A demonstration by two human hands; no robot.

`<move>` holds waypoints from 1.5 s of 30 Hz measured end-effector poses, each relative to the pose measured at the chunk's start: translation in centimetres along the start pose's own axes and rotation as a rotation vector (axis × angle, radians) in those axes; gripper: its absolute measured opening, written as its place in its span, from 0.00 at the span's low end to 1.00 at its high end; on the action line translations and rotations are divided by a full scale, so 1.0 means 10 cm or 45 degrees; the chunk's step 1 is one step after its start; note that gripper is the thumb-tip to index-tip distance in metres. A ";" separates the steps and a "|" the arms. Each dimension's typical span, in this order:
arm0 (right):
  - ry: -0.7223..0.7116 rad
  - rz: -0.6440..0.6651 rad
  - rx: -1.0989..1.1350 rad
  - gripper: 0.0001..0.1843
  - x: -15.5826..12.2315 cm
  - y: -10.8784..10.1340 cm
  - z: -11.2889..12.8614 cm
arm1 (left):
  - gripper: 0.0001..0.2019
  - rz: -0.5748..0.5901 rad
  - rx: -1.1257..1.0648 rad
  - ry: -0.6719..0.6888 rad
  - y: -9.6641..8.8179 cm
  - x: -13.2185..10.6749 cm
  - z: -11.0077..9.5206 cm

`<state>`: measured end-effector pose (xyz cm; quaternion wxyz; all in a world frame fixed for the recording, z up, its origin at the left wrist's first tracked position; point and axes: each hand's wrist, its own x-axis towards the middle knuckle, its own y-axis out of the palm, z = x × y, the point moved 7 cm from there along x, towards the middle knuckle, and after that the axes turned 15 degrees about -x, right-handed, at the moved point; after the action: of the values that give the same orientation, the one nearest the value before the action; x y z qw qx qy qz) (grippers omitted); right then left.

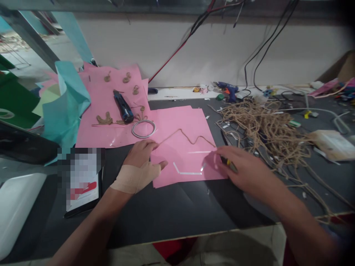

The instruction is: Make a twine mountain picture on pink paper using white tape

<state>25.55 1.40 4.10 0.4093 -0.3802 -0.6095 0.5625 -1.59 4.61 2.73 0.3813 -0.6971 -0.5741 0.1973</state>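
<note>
A thin length of brown twine [191, 141] runs in a zigzag across a pink paper sheet [177, 118]. White strips [190, 173] lie on the sheet below it. My left hand [140, 162], with a tan wrap at the wrist, rests at the sheet's left edge; its fingertips touch the twine's left end, and the thumb is spread away. At the right edge my right hand [244, 168] has its fingertips at the other end of the twine. A dark tool with a yellow part [229, 163] sits in its curled fingers; its kind is partly hidden.
Tangled twine [257, 125] heaps at right. Another pink sheet [97, 96] bears small twine coils, a box cutter [123, 107] and a grey ring [143, 129]. A tablet [83, 184] lies left; a blue glue gun [229, 90] lies at the back. Cables [191, 35] hang above.
</note>
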 end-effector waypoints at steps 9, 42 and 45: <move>0.544 0.458 0.374 0.13 -0.35 0.26 -0.99 | 0.21 0.014 0.009 -0.026 0.00 -0.02 0.00; 0.207 -0.316 -0.472 0.14 1.13 -0.44 -0.14 | 0.24 0.023 -0.015 -0.046 0.01 0.00 0.06; 0.102 -0.274 -0.434 0.17 1.37 -0.14 0.16 | 0.24 0.023 -0.010 -0.050 0.01 0.00 0.06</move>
<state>18.94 13.38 6.38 0.4209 -0.3988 -0.7160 0.3888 -1.91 4.77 2.28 0.3654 -0.6998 -0.5759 0.2123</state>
